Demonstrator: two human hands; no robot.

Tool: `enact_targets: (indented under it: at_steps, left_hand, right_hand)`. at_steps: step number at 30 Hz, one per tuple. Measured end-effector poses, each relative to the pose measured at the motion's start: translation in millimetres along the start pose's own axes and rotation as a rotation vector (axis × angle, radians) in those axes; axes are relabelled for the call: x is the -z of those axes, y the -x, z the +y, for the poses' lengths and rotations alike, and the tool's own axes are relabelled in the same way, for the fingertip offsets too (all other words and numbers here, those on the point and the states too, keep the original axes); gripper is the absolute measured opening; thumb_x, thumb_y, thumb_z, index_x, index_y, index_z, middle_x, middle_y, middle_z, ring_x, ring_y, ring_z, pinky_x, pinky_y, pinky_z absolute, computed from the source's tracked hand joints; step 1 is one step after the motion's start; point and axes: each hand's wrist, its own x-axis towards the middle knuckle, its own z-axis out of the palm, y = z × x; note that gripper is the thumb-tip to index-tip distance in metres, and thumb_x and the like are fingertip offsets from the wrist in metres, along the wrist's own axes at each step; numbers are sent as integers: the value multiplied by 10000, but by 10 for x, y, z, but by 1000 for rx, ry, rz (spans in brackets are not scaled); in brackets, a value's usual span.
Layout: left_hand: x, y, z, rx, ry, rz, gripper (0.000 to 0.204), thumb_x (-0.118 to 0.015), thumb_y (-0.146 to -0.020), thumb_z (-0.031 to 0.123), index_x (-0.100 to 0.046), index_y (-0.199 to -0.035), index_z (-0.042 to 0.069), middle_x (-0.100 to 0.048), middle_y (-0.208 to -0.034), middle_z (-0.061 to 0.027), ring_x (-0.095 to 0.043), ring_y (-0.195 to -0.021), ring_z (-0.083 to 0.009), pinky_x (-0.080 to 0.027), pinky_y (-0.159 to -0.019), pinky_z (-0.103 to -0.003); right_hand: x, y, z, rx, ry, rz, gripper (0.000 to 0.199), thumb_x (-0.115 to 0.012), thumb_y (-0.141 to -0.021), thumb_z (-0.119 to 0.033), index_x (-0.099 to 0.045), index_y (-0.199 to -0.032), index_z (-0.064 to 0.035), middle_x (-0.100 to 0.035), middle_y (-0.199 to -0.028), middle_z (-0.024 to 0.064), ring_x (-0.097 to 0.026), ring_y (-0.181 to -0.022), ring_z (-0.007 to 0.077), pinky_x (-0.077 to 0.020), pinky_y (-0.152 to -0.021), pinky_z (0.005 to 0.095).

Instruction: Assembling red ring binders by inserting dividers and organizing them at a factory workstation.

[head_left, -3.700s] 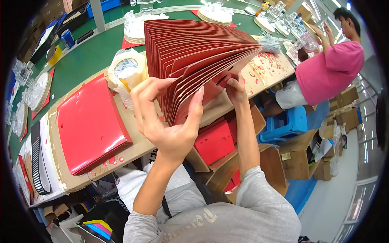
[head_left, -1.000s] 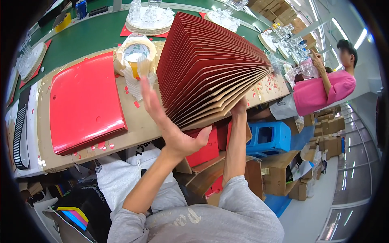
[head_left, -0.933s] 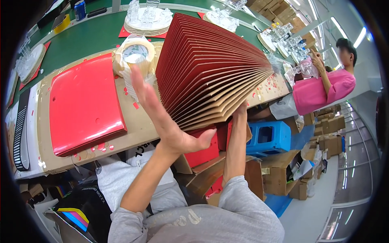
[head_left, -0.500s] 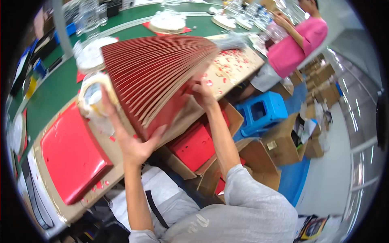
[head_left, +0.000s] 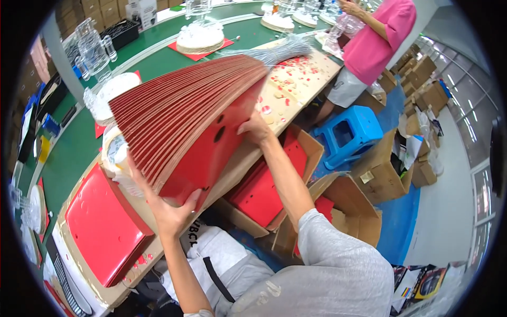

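A thick stack of red cardboard sheets (head_left: pixel 219 145) stands tilted on its edge over the workbench, its brown-red edges slightly fanned toward the far left. Dark holes show in its smooth near face. My left hand (head_left: pixel 168 211) grips the lower left corner, thumb on the near face and fingers partly hidden at the far side. At the right end my right hand (head_left: pixel 256 129) holds the near edge, with its fingers curled and partly out of sight. Nearer and to the left, a pile of glossy red sheets (head_left: pixel 108 227) lies on the bench.
Rolls of tape (head_left: pixel 117 153) stand behind the pile. A grey wire bundle (head_left: pixel 288 51) and red scraps (head_left: pixel 296 79) lie on the workbench (head_left: pixel 274 108). Beyond is a green conveyor (head_left: pixel 153 61) with white round bases (head_left: pixel 198 39). Cardboard boxes (head_left: pixel 351 198), a blue stool (head_left: pixel 351 132) and a co-worker (head_left: pixel 377 42) are rightward.
The stack has tipped so that more of its near face and its holes show. Its fanned edges have drawn closer together. Both hands stay on it, and the view has shifted slightly.
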Motion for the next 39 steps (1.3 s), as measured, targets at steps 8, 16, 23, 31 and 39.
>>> enact_targets:
  at_steps: [8, 16, 23, 31, 39]
  left_hand:
    - [-74, -146, -214, 209, 282, -256, 1589, -952, -422, 323, 90, -1602, 112, -303, -1552, -167, -409, -1379, -299, -336, -1166, -427]
    - [-6, -265, -147, 146, 321, -334, 985, -923, -509, 173, -442, -1349, -8, -563, -1257, -136, -552, -1142, -243, -463, -979, -408]
    - [-351, -404, 184, 30, 691, 83, 836, -779, -703, 260, -430, -1408, -23, -548, -1282, -138, -552, -1158, -256, -434, -1015, -391]
    - [-798, -485, 902, 269, 551, -192, 754, -754, -824, 316, -400, -1404, -8, -559, -1258, -152, -564, -1170, -248, -443, -1005, -370]
    - [-2237, -527, 1153, 675, 967, -537, 623, -733, -889, 318, -489, -1367, 1, -616, -1268, -128, -621, -1129, -213, -508, -950, -354]
  right_hand:
    - [257, 116, 19, 31, -40, -74, 706, -696, -530, 110, -629, -1225, 1, -695, -1103, 81, -655, -1010, 192, -545, -836, 320]
    - [115, 240, -160, -33, -30, 6, 772, -761, -537, 91, -593, -1283, -19, -670, -1162, 64, -614, -1080, 187, -523, -897, 327]
    - [-189, 251, -407, 168, 88, 172, 688, -844, -687, -41, -563, -1314, 7, -663, -1183, 87, -608, -1128, 195, -500, -978, 345]
    - [259, 581, -1294, -244, 28, 107, 561, -794, -834, -231, -575, -1305, -19, -689, -1163, 109, -692, -1017, 189, -575, -895, 353]
    - [1709, 567, -2078, -695, 240, 280, 442, -758, -887, -346, -665, -1204, -52, -730, -1100, 76, -728, -876, 172, -613, -803, 317]
